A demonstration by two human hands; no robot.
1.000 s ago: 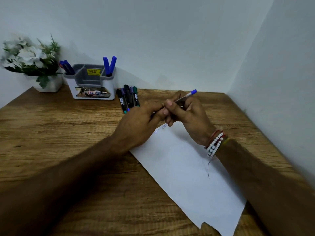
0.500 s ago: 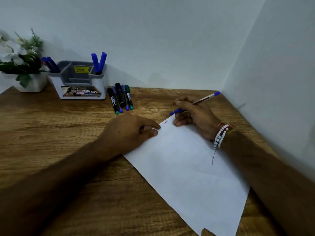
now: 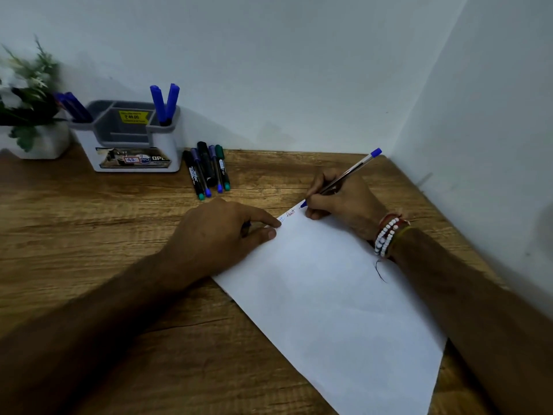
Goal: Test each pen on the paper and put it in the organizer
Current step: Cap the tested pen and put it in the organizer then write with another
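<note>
The pen (image 3: 350, 172) slants with its tip down on the far corner of the paper (image 3: 329, 295), its long axis running from that near-left tip up to the blue end at far right. The right hand (image 3: 338, 202) pinches it near the tip, fingers curled round the barrel. The left hand (image 3: 221, 232) lies palm down, with forefinger and thumb straight, pressing the paper's left edge. Five markers (image 3: 206, 172) lie side by side on the table (image 3: 89, 220) just right of the organizer (image 3: 131, 136) — four blue pens (image 3: 164, 103) stand in it, two at each end.
</note>
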